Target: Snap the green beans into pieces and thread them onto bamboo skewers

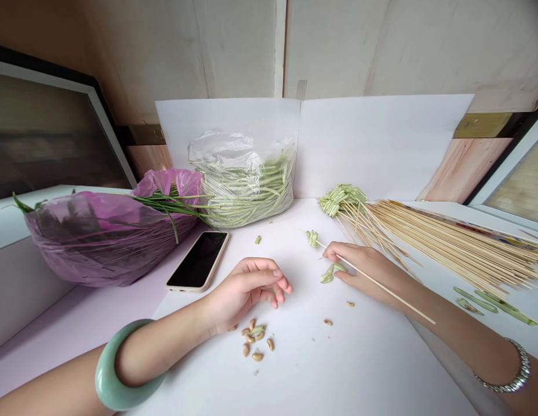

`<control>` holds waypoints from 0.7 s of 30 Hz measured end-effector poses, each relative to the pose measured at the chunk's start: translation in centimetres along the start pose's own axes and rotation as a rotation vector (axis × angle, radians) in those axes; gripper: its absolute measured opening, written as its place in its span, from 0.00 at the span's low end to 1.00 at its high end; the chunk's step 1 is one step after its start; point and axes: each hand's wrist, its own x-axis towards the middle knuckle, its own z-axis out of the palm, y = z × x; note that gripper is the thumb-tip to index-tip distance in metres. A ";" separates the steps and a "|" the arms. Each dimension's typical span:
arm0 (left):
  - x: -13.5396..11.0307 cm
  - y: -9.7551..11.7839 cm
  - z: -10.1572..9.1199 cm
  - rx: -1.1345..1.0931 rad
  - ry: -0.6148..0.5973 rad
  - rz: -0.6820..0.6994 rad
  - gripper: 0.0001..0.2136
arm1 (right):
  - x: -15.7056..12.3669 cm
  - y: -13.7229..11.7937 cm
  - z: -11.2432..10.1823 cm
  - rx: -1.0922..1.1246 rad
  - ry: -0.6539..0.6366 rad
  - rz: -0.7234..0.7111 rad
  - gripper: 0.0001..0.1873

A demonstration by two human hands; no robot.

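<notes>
My left hand (247,287) rests on the white tabletop (359,370) with its fingers loosely curled, holding nothing. Just below it lies a small pile of tan bean seeds (253,341). My right hand (359,268) grips a thin bamboo skewer (381,287) that runs from the lower right to a small green bean knot (312,238) near its tip. A torn green bean pod (331,273) lies against my right fingers, and I cannot tell whether they hold it.
A black smartphone (198,261) lies left of my hands. Behind it are a clear bag of long green beans (242,185) and a purple bag with long green leaves (104,237). Loose skewers (451,248), some topped with bean knots (340,199), and green pods (494,303) lie right.
</notes>
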 end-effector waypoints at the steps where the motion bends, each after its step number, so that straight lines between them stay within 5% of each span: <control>1: 0.0 0.0 0.0 0.003 -0.003 0.000 0.07 | -0.1 -0.1 -0.1 -0.010 -0.005 0.011 0.12; 21: -0.1 -0.1 -0.2 0.047 -0.064 0.000 0.08 | -0.1 0.3 0.6 0.048 -0.016 -0.027 0.11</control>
